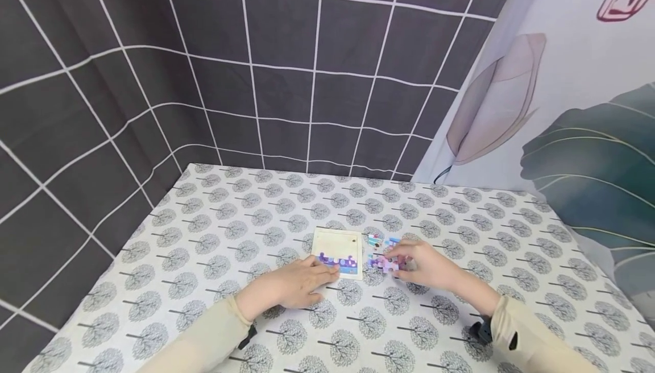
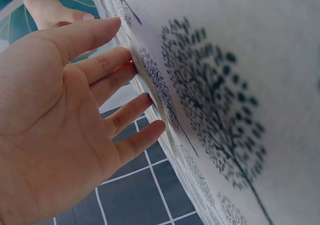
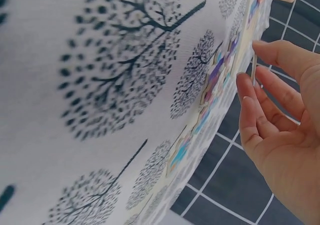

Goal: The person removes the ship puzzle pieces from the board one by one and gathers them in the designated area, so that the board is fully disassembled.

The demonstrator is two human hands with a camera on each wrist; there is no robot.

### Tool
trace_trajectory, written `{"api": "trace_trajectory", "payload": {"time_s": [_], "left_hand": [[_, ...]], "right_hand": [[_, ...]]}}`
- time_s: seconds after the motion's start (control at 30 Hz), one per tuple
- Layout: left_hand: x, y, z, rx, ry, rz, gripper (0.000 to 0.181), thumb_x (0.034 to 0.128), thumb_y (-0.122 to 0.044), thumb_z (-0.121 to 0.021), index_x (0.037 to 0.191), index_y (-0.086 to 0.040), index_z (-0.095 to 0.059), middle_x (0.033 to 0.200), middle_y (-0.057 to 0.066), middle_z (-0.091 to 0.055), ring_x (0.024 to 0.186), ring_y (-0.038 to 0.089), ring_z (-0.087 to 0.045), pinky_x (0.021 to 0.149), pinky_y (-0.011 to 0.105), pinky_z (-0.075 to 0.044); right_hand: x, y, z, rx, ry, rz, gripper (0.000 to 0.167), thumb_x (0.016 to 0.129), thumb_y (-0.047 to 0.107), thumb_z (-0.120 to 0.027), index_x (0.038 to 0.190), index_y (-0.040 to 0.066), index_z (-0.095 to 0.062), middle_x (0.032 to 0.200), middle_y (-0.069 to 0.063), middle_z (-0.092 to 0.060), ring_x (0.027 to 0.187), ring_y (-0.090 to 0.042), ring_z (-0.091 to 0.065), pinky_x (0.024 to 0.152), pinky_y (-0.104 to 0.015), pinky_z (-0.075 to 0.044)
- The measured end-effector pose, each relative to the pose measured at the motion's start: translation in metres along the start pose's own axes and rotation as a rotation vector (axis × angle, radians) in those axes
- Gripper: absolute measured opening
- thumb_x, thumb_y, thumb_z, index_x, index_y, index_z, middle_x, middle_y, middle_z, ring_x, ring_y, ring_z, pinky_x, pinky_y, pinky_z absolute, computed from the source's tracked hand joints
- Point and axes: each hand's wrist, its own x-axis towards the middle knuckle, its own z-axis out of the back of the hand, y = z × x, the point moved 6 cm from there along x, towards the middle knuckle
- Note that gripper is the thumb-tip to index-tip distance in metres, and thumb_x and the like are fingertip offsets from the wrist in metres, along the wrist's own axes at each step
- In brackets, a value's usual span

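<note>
A square jigsaw tray (image 1: pixel 335 243) lies on the table, its lower rows filled with purple and blue pieces (image 1: pixel 350 268) and its upper part bare cream. My left hand (image 1: pixel 299 283) rests with extended fingers on the tray's lower left edge; the left wrist view shows its fingertips (image 2: pixel 159 126) touching the thin edge. Just right of the tray, my right hand (image 1: pixel 427 263) is above loose jigsaw pieces (image 1: pixel 377 263). In the right wrist view, its thumb and fingers pinch a thin jigsaw piece (image 3: pixel 254 67), seen edge-on, raised off the cloth. Its printed face is hidden there.
A white tablecloth (image 1: pixel 286 342) with grey tree prints covers the table. A dark curtain with white grid lines (image 1: pixel 281 94) hangs behind and to the left. At the right hangs a pale cloth with large leaf prints (image 1: pixel 588 151).
</note>
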Motion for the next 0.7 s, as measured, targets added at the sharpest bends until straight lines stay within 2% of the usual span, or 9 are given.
{"api": "trace_trajectory", "payload": {"time_s": [0.17,0.27,0.4,0.53,0.7], "left_hand": [[0.0,0.001,-0.002,-0.009,-0.007,-0.008,0.056,0.0936,-0.031,-0.05,0.146,-0.018,-0.033,0.151,-0.009,-0.027,0.135,0.022,-0.031,0.113,0.041,-0.027],[-0.001,0.0,-0.002,-0.007,-0.013,-0.016,0.056,0.0935,-0.031,-0.05,0.145,-0.018,-0.034,0.151,-0.008,-0.028,0.132,0.019,-0.035,0.111,0.039,-0.03],[-0.002,0.0,0.0,-0.015,-0.017,-0.008,0.056,0.0929,-0.03,-0.052,0.145,-0.017,-0.035,0.151,-0.007,-0.029,0.128,0.017,-0.038,0.11,0.037,-0.033],[-0.001,0.0,0.002,-0.028,-0.012,-0.001,0.056,0.0929,-0.03,-0.052,0.145,-0.017,-0.035,0.151,-0.008,-0.029,0.131,0.021,-0.035,0.111,0.041,-0.031],[-0.001,0.0,0.002,-0.036,-0.004,-0.003,0.056,0.0935,-0.03,-0.051,0.145,-0.017,-0.035,0.151,-0.007,-0.028,0.135,0.025,-0.031,0.113,0.043,-0.026]], "right_hand": [[-0.01,-0.001,0.001,0.009,0.004,-0.01,0.034,0.075,0.008,-0.074,0.108,0.006,-0.066,0.096,0.001,-0.065,0.08,-0.012,-0.06,0.068,-0.024,-0.054],[-0.016,-0.002,0.003,-0.014,-0.003,-0.019,0.034,0.075,0.009,-0.073,0.108,0.006,-0.066,0.101,-0.002,-0.066,0.082,-0.011,-0.061,0.069,-0.025,-0.055],[-0.024,-0.004,0.004,-0.057,-0.021,-0.03,0.033,0.074,0.011,-0.073,0.106,0.007,-0.066,0.098,0.001,-0.066,0.082,-0.009,-0.06,0.069,-0.024,-0.054],[-0.029,-0.005,0.005,-0.084,-0.032,-0.018,0.033,0.073,0.011,-0.074,0.105,0.006,-0.067,0.096,0.003,-0.065,0.082,-0.008,-0.06,0.071,-0.024,-0.055],[-0.034,-0.005,0.009,-0.069,-0.055,-0.008,0.033,0.073,0.009,-0.074,0.105,0.005,-0.067,0.096,0.002,-0.065,0.081,-0.007,-0.06,0.068,-0.023,-0.055]]}}
